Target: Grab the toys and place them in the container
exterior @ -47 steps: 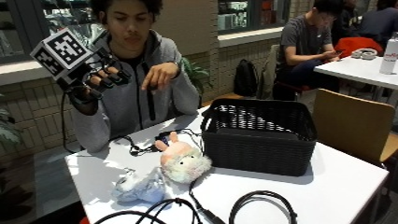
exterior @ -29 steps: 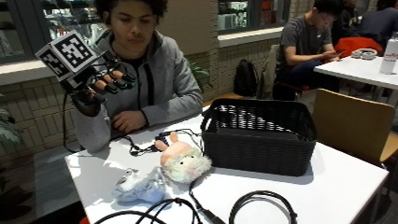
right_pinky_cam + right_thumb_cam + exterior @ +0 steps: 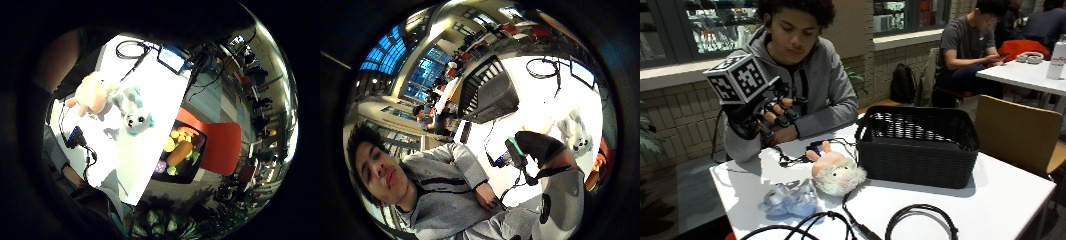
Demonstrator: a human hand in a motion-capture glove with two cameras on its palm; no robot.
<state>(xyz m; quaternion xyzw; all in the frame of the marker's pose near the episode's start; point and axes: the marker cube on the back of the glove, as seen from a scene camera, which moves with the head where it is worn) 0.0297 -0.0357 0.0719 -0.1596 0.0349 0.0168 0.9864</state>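
Observation:
Two plush toys lie on the white table (image 3: 1013, 200): a cream and pink one (image 3: 834, 172) beside the basket, and a blue-grey one (image 3: 790, 200) near the front edge. The palm views show both, the pink plush (image 3: 90, 95) and the blue-grey plush (image 3: 132, 112) (image 3: 575, 132). The container is a black woven basket (image 3: 919, 145) (image 3: 487, 92), standing upright to the right of the toys. My gloved right hand (image 3: 770, 115) hovers above the table's far left corner, behind the toys. Its fingers are spread and loosely curled, holding nothing.
Black cables (image 3: 906, 225) loop along the table's front edge, and another cable (image 3: 790, 160) lies by the pink plush. The person's bare left hand (image 3: 785, 136) rests at the table's far edge. A tray of colourful toys (image 3: 180, 152) sits on an orange chair beside the table.
My gloved hand has come down and slightly right, closer to the table. The bare left hand dropped from chest height to the table edge. The toys and basket have not moved.

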